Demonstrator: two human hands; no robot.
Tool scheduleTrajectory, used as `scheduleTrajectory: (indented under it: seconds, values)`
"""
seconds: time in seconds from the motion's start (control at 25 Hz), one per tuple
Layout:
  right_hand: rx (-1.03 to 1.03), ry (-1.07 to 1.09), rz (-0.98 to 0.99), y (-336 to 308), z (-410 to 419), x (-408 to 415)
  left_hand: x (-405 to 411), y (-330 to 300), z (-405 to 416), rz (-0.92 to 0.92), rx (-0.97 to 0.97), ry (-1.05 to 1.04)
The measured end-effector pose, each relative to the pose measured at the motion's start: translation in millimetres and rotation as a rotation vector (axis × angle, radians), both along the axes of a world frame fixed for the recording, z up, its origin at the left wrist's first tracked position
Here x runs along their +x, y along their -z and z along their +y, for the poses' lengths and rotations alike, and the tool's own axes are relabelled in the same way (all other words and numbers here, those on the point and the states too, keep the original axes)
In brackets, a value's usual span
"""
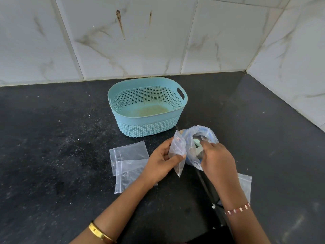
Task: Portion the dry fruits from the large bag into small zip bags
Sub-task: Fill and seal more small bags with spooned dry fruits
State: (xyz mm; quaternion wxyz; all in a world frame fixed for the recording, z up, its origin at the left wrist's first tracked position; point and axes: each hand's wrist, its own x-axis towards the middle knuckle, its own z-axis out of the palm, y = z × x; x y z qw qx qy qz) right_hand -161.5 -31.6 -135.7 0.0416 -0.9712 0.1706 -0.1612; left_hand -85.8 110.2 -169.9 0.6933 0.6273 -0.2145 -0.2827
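On the dark speckled tabletop [52,138], 2 empty small zip bags [129,152] lie flat and overlapping at the left, the lower one partly under the person's left forearm. Behind them, near the tiled wall [140,41], sits a light blue perforated basket [146,106] with a stained floor. The left hand [161,160] holds a third small zip bag [177,152] up off the tabletop, thumb and fingers pinching its sides, so this grip is clamped on the bag; its mouth points up, just beside the large bag. A gold bangle [101,233] rings the left wrist. The large bag [200,138], clear plastic with blue print, stands open right of the small one, with pale and dark pieces showing inside. The right hand [217,157] has its fingertips inside the large bag's mouth, fingers curled; whether that grip is closed on any fruit cannot be told. A beaded bracelet [237,208] circles the right wrist. Another empty zip bag [245,184] lies flat behind the right forearm.
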Motion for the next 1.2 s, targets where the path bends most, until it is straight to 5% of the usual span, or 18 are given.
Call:
scheduleTrajectory:
  seconds: [0.2,0.52,0.92,1.2]
  values:
    - [0.213,0.075,0.085,-9.8,6.2,-1.9,-1.4,-5.0,-3.1,0.124,-0.078,0.02]
    - [0.867,0.315,-0.167,-6.3,2.2,-2.0,-5.7,-8.0,-15.2,0.326,-0.253,0.031]
    - [1.437,0.537,-0.34,-6.6,-17.3,-5.6,-2.4,-7.3,-11.8,-0.004,-0.071,0.044]
    - [1.558,0.527,-0.404,-9.7,-26.6,-16.6,-3.9,-6.9,-8.1,-0.085,-0.053,-0.015]
